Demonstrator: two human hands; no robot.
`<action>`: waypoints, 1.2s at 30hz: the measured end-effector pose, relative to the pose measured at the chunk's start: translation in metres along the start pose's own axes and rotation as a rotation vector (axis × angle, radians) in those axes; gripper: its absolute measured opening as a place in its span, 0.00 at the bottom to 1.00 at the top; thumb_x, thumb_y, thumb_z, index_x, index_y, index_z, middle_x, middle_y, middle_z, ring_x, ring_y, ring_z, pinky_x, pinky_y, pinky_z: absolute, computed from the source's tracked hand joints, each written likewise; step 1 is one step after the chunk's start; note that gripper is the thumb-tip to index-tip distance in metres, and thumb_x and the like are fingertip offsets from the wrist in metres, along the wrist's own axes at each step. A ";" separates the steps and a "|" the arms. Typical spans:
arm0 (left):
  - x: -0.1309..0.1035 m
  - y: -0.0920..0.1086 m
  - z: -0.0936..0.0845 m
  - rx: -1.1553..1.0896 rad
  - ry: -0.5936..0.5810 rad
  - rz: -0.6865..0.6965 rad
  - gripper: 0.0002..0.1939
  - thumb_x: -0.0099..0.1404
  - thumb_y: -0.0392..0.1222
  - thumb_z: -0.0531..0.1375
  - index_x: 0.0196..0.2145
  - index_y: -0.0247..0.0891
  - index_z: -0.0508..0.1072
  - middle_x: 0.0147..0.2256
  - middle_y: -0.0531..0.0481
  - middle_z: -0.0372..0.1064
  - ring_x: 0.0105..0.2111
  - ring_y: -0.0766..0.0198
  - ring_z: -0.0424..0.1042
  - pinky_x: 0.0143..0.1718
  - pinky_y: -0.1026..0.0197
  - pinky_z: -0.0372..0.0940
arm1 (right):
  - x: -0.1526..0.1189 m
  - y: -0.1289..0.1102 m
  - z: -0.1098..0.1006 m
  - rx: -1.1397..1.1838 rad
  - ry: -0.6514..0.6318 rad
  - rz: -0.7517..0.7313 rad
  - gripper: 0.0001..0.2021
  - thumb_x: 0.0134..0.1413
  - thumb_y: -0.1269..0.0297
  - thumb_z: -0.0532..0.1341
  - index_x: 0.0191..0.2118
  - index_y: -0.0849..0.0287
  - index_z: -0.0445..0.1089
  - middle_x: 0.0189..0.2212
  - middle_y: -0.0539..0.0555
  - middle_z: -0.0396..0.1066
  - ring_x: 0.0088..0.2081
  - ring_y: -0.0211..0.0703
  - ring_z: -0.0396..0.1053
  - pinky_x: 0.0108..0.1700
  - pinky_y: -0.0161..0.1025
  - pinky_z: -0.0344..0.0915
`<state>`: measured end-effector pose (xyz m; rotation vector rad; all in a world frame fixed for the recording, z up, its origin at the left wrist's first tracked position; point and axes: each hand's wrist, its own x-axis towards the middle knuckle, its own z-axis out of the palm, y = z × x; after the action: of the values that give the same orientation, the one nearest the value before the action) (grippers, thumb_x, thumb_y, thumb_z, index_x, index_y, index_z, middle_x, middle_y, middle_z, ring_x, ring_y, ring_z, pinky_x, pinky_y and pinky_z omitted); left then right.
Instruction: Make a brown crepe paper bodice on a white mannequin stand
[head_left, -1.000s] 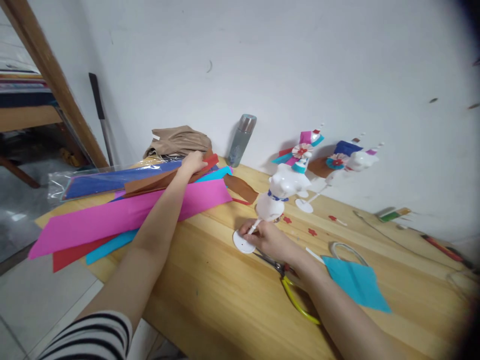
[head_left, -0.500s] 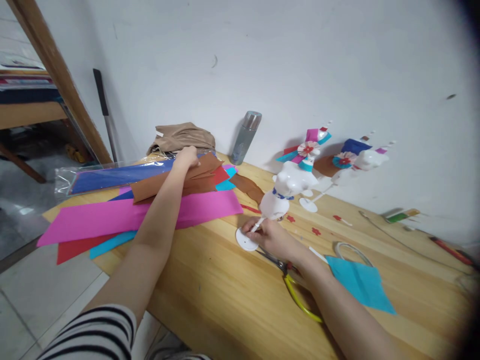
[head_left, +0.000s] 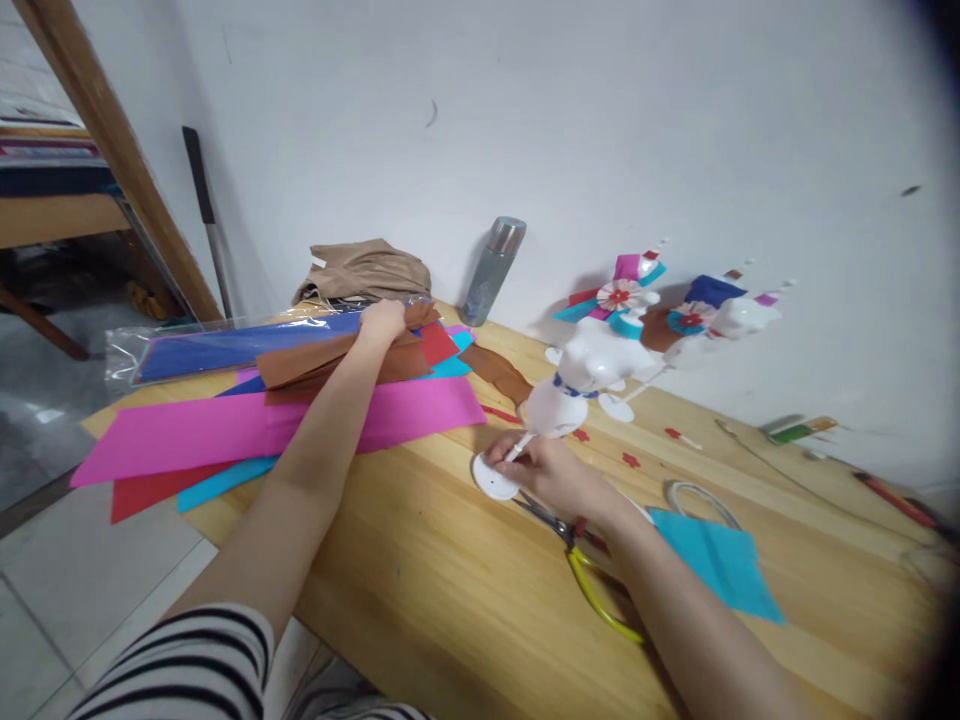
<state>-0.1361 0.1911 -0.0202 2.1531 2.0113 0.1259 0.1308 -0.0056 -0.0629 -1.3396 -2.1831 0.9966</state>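
My left hand (head_left: 384, 322) is closed on a piece of brown crepe paper (head_left: 296, 368), which bunches up at its fingers. Under and around it lie more colored sheets, among them a long pink sheet (head_left: 202, 432) and a blue sheet (head_left: 225, 355) in a clear bag. My right hand (head_left: 551, 470) pinches the thin stem of a white figure on a stand (head_left: 559, 410), just above its round base. The figure leans to the right and has a blue band at its neck. Beside my right wrist lie yellow-handled scissors (head_left: 600, 600), partly hidden by the forearm.
A grey flask (head_left: 491, 275) and a brown cloth (head_left: 367, 270) stand by the wall. Two decorated white figures (head_left: 619, 295) (head_left: 739, 318) are at the back right. A turquoise sheet (head_left: 716, 560), a white ring (head_left: 701, 495) and small red flowers (head_left: 631, 460) lie at right.
My left hand has shifted slightly right and down, and the brown paper bunches up around it. My right hand stays at the stem; the white figure tilts slightly further right.
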 end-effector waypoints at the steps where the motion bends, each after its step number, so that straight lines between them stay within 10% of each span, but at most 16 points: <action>1: -0.001 -0.001 -0.003 0.008 0.024 -0.016 0.20 0.72 0.46 0.60 0.57 0.35 0.71 0.56 0.39 0.70 0.54 0.52 0.72 0.55 0.44 0.70 | -0.001 -0.001 -0.002 0.022 0.007 0.008 0.06 0.55 0.66 0.60 0.35 0.61 0.74 0.32 0.56 0.77 0.33 0.43 0.70 0.37 0.39 0.66; 36: -0.025 0.018 -0.035 0.014 0.171 0.032 0.22 0.65 0.34 0.59 0.56 0.29 0.75 0.51 0.34 0.76 0.54 0.46 0.74 0.55 0.55 0.68 | 0.004 0.020 -0.011 -0.085 0.056 0.107 0.11 0.54 0.60 0.61 0.33 0.61 0.76 0.29 0.55 0.78 0.31 0.44 0.73 0.35 0.39 0.67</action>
<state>-0.1276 0.1678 0.0194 2.2531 2.0728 0.3113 0.1481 0.0079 -0.0705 -1.5190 -2.1535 0.9012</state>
